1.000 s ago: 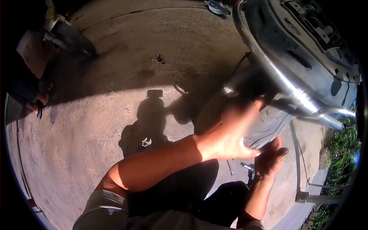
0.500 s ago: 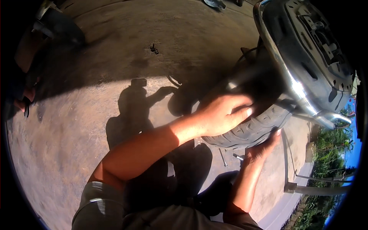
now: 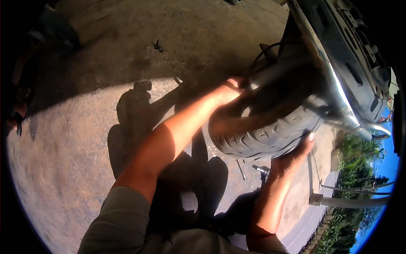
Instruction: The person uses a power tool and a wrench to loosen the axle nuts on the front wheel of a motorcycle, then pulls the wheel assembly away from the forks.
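Note:
A black motorcycle tyre [image 3: 270,135] with a grooved tread shows on a wheel under a vehicle's rear end, its inner side deep in shadow. My right hand [image 3: 292,158] holds the tyre's near right side, the thumb up along the tread and the fingers hidden underneath. Beyond the tyre's left side, my left hand [image 3: 234,86] reaches toward the shaded hub area; its fingers are lost in shadow. Above the wheel runs a curved chrome rail [image 3: 332,76] beside a dark seat base [image 3: 347,51].
A long bolt [image 3: 241,170] and a metal socket tool [image 3: 261,170] lie on the concrete floor [image 3: 76,139] below the tyre. Farther off is a small dark part [image 3: 158,46]. Another person's foot [image 3: 19,110] shows at the far left. Plants [image 3: 355,169] and a pipe rail [image 3: 351,201] line the right side.
My left hand has left the top of the tyre's tread and reached farther, past its left side into shadow. My right hand keeps its place on the tyre. The view has shifted slightly.

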The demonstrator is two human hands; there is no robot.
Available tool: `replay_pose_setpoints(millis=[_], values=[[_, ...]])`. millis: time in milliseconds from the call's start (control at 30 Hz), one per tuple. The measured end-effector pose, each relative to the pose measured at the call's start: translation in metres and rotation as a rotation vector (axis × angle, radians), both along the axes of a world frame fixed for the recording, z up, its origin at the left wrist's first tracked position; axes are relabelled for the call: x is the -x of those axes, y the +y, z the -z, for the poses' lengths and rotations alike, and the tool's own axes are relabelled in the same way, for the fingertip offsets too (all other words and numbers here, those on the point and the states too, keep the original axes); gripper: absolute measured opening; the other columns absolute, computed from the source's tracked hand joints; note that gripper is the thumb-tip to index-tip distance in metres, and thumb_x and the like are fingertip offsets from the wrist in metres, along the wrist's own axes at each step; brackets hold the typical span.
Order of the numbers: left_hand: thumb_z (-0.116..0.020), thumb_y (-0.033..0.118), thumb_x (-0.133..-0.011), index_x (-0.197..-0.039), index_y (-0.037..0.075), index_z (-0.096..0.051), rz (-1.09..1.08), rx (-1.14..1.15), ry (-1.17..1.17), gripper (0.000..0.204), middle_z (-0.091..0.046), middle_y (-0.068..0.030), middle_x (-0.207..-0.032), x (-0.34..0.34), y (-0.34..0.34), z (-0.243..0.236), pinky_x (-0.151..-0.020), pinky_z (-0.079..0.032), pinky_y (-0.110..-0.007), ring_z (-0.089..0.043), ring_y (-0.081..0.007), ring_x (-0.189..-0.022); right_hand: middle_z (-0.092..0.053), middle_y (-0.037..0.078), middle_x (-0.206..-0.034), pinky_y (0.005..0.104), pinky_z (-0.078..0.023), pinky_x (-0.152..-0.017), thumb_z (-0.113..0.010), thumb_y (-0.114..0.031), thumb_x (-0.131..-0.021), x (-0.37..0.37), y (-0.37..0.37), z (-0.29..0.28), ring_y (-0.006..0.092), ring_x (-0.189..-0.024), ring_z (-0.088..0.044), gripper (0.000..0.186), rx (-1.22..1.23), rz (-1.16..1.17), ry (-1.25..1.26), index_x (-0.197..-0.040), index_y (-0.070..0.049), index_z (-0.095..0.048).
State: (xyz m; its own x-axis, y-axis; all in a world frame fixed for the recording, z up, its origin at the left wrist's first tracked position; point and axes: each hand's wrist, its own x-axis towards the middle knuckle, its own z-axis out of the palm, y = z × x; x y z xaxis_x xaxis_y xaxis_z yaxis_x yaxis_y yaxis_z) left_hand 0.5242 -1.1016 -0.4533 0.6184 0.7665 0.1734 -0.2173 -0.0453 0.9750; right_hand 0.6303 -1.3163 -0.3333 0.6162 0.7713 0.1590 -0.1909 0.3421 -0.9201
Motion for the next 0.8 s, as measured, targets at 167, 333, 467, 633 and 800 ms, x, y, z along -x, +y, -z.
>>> replay_pose_setpoints(millis=[167, 333, 467, 633, 800], values=[[-0.070, 0.015, -0.092, -0.140, -0.001, -0.054, -0.011, 0.396, -0.385, 0.053, -0.063, -0.0110, -0.129, 0.056, 0.030, 0.036, -0.085, -0.054, -0.035, -0.062, -0.0188, -0.109, -0.055, 0.012, -0.141, 0.0451, -0.044, -0.108, -0.069, -0.058, -0.089, 0.003, -0.001, 0.000, 0.0287, -0.128, -0.053, 0.082, -0.005, 0.028, -0.005, -0.148, -0.006, -0.046], [-0.058, 0.014, -0.095, -0.140, -0.004, -0.052, 0.166, 0.281, -0.519, 0.049, -0.063, -0.0182, -0.129, 0.083, 0.069, 0.046, -0.083, -0.057, -0.036, -0.068, -0.0247, -0.103, -0.052, 0.013, -0.146, 0.0475, -0.042, -0.109, -0.063, -0.060, -0.091, 0.010, -0.001, -0.004, 0.0300, -0.130, -0.051, 0.080, 0.030, 0.111, 0.066, -0.149, -0.007, -0.045], [-0.054, 0.014, -0.096, -0.139, -0.002, -0.048, -0.021, 0.502, -0.579, 0.046, -0.066, -0.0193, -0.123, 0.066, 0.073, 0.055, -0.087, -0.059, -0.041, -0.069, -0.0280, -0.102, -0.050, 0.013, -0.148, 0.0477, -0.039, -0.112, -0.062, -0.057, -0.092, 0.007, 0.001, -0.002, 0.0309, -0.132, -0.049, 0.079, 0.049, 0.138, 0.046, -0.150, -0.007, -0.044], [-0.062, 0.017, -0.095, -0.142, 0.002, -0.047, -0.044, 0.632, -0.626, 0.052, -0.067, -0.0152, -0.120, 0.025, 0.050, 0.087, -0.091, -0.059, -0.041, -0.068, -0.0271, -0.109, -0.050, 0.014, -0.147, 0.0473, -0.041, -0.111, -0.064, -0.056, -0.090, 0.002, -0.002, -0.004, 0.0310, -0.131, -0.049, 0.080, -0.001, 0.120, -0.013, -0.150, -0.007, -0.044], [-0.060, 0.017, -0.096, -0.134, 0.000, -0.057, -0.212, 0.464, -0.389, 0.042, -0.068, -0.0093, -0.112, 0.011, 0.020, 0.083, -0.087, -0.052, -0.032, -0.063, -0.0169, -0.098, -0.057, 0.013, -0.137, 0.0465, -0.047, -0.104, -0.065, -0.055, -0.089, 0.006, 0.006, -0.004, 0.0301, -0.123, -0.054, 0.075, -0.043, 0.109, -0.086, -0.143, -0.006, -0.051]])
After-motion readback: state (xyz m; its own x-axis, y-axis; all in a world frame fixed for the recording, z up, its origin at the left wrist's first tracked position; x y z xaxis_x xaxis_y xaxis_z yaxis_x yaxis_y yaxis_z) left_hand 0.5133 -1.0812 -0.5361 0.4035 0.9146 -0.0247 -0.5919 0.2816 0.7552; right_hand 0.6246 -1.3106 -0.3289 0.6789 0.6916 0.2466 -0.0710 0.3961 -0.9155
